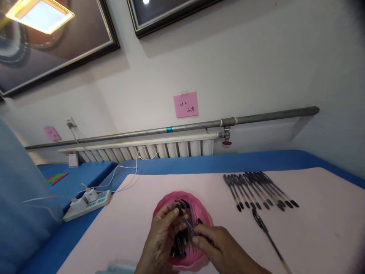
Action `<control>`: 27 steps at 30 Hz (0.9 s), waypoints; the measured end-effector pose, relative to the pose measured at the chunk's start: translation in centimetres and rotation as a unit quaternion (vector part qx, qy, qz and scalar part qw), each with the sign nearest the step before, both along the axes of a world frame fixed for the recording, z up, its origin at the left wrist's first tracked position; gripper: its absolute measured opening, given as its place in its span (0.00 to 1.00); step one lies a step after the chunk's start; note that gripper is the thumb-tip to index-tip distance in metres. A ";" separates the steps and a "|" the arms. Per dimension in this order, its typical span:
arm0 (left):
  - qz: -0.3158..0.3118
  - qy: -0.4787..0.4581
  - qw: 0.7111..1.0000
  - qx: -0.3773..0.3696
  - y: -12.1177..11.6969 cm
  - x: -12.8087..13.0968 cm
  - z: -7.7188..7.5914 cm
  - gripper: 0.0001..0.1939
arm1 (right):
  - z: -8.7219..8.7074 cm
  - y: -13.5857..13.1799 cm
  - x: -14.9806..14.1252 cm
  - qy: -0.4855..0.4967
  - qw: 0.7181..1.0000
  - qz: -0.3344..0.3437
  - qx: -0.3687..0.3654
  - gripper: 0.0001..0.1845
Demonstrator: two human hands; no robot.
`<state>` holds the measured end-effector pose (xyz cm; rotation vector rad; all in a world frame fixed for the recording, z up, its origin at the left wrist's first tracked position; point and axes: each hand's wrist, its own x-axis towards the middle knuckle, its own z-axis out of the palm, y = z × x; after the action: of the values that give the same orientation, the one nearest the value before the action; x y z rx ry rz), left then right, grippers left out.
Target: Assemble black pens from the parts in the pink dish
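Above the pink bowl (209, 220), my left hand (162, 228) pinches a small black pen cap (179, 209) between thumb and fingers. My right hand (212, 239) grips a slim pen barrel (189, 227), its end pointing toward the cap; whether the two touch I cannot tell. Inside the bowl lie clear tubes (194, 213) and black pen parts (179, 245), partly covered by my hands. To the right, several capped black pens (253, 190) lie in a slanted row. A single pen (268, 236) lies closer to me, its lower end cut off by the frame.
Pale pink paper (114, 232) covers the blue table (199, 163). A power strip (88, 205) with chargers and white cables sits at the left edge. Something light blue (116, 269) shows at the bottom. Behind are a radiator (171, 148) and a pipe (137, 133).
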<state>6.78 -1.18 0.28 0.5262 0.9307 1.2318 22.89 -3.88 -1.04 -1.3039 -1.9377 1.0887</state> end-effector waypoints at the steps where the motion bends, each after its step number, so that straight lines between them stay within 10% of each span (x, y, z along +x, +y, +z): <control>1: -0.003 0.002 1.000 0.003 0.0 0.0 -0.1 0.14 | -0.1 0.0 0.0 0.002 1.000 -0.003 -0.002 0.14; 27: 0.002 0.039 0.999 0.017 -0.1 0.1 -0.3 0.13 | 0.0 -0.2 -0.3 0.013 1.000 -0.011 0.022 0.13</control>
<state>6.84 -1.31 -0.02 0.6033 0.9788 1.2389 22.62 -4.05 -1.04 -1.2787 -1.9122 1.0424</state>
